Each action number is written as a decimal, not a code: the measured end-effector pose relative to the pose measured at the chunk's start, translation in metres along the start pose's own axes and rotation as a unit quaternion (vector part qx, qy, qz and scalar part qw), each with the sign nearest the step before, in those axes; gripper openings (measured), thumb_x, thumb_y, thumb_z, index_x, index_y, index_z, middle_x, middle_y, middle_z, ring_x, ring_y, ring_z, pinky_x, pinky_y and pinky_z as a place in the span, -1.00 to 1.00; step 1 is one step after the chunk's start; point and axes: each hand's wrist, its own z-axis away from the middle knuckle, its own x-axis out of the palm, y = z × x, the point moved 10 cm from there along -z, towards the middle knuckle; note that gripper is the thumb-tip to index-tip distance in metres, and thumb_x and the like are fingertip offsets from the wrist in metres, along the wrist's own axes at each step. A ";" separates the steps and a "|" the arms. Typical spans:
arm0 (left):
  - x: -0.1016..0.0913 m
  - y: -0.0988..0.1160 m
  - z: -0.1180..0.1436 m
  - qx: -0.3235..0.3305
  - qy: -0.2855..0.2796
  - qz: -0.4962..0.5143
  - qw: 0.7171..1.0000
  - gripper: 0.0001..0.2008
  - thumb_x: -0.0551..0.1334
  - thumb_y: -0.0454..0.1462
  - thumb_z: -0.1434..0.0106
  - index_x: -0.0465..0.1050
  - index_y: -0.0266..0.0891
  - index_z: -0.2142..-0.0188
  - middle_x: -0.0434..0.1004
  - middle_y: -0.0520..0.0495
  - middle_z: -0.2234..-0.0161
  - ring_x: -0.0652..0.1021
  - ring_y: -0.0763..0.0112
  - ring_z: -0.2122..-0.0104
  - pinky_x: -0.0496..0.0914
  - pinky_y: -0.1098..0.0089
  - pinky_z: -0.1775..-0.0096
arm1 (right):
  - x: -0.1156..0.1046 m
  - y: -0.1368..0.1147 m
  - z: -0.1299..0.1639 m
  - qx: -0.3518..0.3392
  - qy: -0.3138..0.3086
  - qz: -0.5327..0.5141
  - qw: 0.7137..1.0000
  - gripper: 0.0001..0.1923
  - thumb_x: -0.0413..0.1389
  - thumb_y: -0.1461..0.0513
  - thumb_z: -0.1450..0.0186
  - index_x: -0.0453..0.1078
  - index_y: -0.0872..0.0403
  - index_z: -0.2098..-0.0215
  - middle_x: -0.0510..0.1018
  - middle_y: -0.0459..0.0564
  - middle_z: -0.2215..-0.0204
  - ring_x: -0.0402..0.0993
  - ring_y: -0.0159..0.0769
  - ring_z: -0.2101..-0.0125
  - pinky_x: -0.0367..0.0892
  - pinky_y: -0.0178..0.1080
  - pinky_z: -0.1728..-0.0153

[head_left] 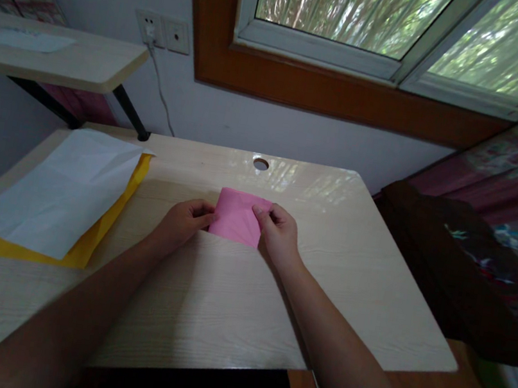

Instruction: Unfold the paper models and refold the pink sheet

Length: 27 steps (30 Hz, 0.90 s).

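Observation:
A folded pink paper (237, 215) lies on the light wooden desk (223, 305), a little beyond its middle. My left hand (184, 220) pinches the paper's left edge with curled fingers. My right hand (277, 234) grips its right edge near the top corner, thumb and fingers closed on the sheet. Both forearms reach in from the near edge. The paper's lower right part is hidden under my right hand.
A white sheet (65, 191) lies over a yellow sheet (86, 246) at the desk's left. A cable hole (260, 164) sits near the far edge. A raised shelf (56, 53) stands at the back left. A dark chair (462, 270) is to the right.

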 end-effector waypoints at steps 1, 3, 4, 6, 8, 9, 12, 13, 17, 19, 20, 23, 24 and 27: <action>0.000 0.000 0.000 -0.002 -0.001 0.007 1.000 -0.71 0.36 -0.08 -0.17 0.61 -0.23 0.23 0.63 -0.04 0.32 0.55 0.35 0.36 0.40 0.38 0.28 | 0.000 0.001 0.000 0.000 0.000 0.001 1.000 -0.69 0.23 0.02 -0.29 0.43 0.06 0.46 0.36 -0.13 0.53 0.21 -0.36 0.48 0.12 -0.28 0.44; 0.003 0.000 0.001 -0.008 -0.008 0.025 1.000 -0.71 0.37 -0.08 -0.16 0.60 -0.23 0.22 0.63 -0.04 0.31 0.56 0.36 0.37 0.43 0.38 0.28 | -0.001 0.001 -0.001 0.002 -0.001 0.005 1.000 -0.69 0.22 0.01 -0.29 0.44 0.06 0.44 0.39 -0.12 0.51 0.23 -0.35 0.47 0.14 -0.28 0.43; 0.005 0.001 0.002 -0.015 -0.014 0.039 0.999 -0.69 0.38 -0.08 -0.15 0.60 -0.23 0.20 0.63 -0.05 0.29 0.56 0.35 0.36 0.45 0.37 0.27 | -0.001 0.001 -0.001 0.003 -0.001 0.006 1.000 -0.69 0.22 0.00 -0.30 0.45 0.05 0.43 0.40 -0.12 0.50 0.24 -0.34 0.47 0.14 -0.28 0.42; 0.011 0.003 0.005 -0.030 -0.041 0.069 0.996 -0.66 0.38 -0.07 -0.15 0.60 -0.23 0.16 0.63 -0.07 0.23 0.57 0.32 0.32 0.51 0.33 0.25 | 0.000 0.001 -0.001 0.005 -0.005 0.005 1.000 -0.68 0.22 -0.01 -0.30 0.46 0.05 0.41 0.42 -0.11 0.49 0.26 -0.34 0.46 0.16 -0.28 0.42; 0.019 0.005 0.008 -0.044 -0.071 0.083 0.993 -0.66 0.38 -0.05 -0.16 0.62 -0.22 0.17 0.63 -0.09 0.22 0.58 0.31 0.32 0.55 0.30 0.25 | 0.002 0.000 0.000 0.004 -0.012 -0.003 1.000 -0.68 0.21 -0.02 -0.30 0.46 0.05 0.41 0.43 -0.11 0.48 0.27 -0.34 0.45 0.17 -0.28 0.41; 0.021 0.005 0.009 -0.050 -0.082 0.081 0.992 -0.66 0.38 -0.04 -0.16 0.63 -0.23 0.20 0.63 -0.09 0.24 0.59 0.31 0.34 0.56 0.30 0.27 | 0.003 -0.001 0.000 0.002 -0.017 -0.009 1.000 -0.68 0.21 -0.01 -0.30 0.46 0.05 0.41 0.44 -0.11 0.47 0.27 -0.34 0.45 0.17 -0.28 0.41; 0.023 0.005 0.010 -0.056 -0.087 0.072 0.992 -0.67 0.38 -0.02 -0.16 0.63 -0.24 0.28 0.62 -0.08 0.34 0.60 0.30 0.40 0.56 0.32 0.34 | 0.006 -0.003 0.001 0.000 -0.027 -0.013 1.000 -0.68 0.21 -0.01 -0.31 0.46 0.05 0.41 0.45 -0.10 0.47 0.28 -0.34 0.44 0.18 -0.28 0.41; 0.023 0.004 0.010 -0.057 -0.085 0.073 0.992 -0.67 0.37 -0.01 -0.17 0.63 -0.24 0.28 0.62 -0.08 0.35 0.61 0.29 0.40 0.56 0.33 0.35 | 0.006 -0.003 0.001 0.001 -0.028 -0.009 1.000 -0.67 0.21 -0.02 -0.30 0.46 0.05 0.42 0.44 -0.10 0.47 0.28 -0.33 0.44 0.18 -0.28 0.42; 0.021 0.001 0.009 -0.070 -0.068 0.073 0.993 -0.67 0.38 -0.02 -0.16 0.61 -0.26 0.29 0.63 -0.10 0.38 0.64 0.26 0.39 0.55 0.33 0.34 | 0.001 -0.004 0.001 -0.003 -0.009 0.009 1.000 -0.66 0.20 -0.03 -0.30 0.46 0.06 0.43 0.42 -0.11 0.50 0.27 -0.33 0.46 0.17 -0.28 0.42; 0.019 -0.001 0.009 -0.079 -0.055 0.074 0.993 -0.67 0.40 -0.03 -0.14 0.60 -0.26 0.31 0.62 -0.10 0.38 0.65 0.26 0.38 0.55 0.33 0.32 | -0.002 -0.005 0.000 -0.008 0.005 0.014 1.000 -0.66 0.21 -0.02 -0.30 0.45 0.06 0.44 0.40 -0.12 0.51 0.26 -0.34 0.46 0.17 -0.28 0.42; 0.018 -0.001 0.008 -0.081 -0.048 0.076 0.993 -0.67 0.41 -0.03 -0.13 0.59 -0.26 0.32 0.62 -0.09 0.38 0.65 0.25 0.37 0.55 0.32 0.31 | -0.004 -0.005 0.000 -0.010 0.010 0.016 1.000 -0.66 0.21 -0.02 -0.30 0.45 0.05 0.44 0.40 -0.12 0.51 0.26 -0.34 0.46 0.18 -0.27 0.41; 0.015 -0.002 0.008 -0.083 -0.034 0.081 0.993 -0.68 0.43 -0.04 -0.09 0.57 -0.25 0.34 0.62 -0.07 0.39 0.66 0.25 0.37 0.55 0.31 0.29 | -0.006 -0.006 0.000 -0.013 0.019 0.020 1.000 -0.68 0.21 -0.01 -0.31 0.45 0.05 0.43 0.39 -0.12 0.51 0.25 -0.34 0.46 0.18 -0.27 0.40; 0.014 -0.002 0.007 -0.082 -0.031 0.079 0.993 -0.68 0.44 -0.04 -0.09 0.56 -0.25 0.34 0.62 -0.07 0.39 0.66 0.25 0.38 0.55 0.30 0.29 | -0.007 -0.006 0.000 -0.013 0.024 0.020 0.999 -0.68 0.21 0.00 -0.30 0.45 0.05 0.43 0.39 -0.12 0.51 0.25 -0.34 0.46 0.18 -0.27 0.40; 0.012 -0.001 0.006 -0.077 -0.030 0.067 0.994 -0.69 0.44 -0.06 -0.07 0.55 -0.25 0.34 0.63 -0.07 0.39 0.65 0.25 0.38 0.54 0.28 0.27 | -0.011 -0.007 0.001 -0.014 0.041 0.019 0.999 -0.69 0.21 0.00 -0.30 0.45 0.05 0.43 0.40 -0.12 0.51 0.24 -0.34 0.46 0.17 -0.27 0.41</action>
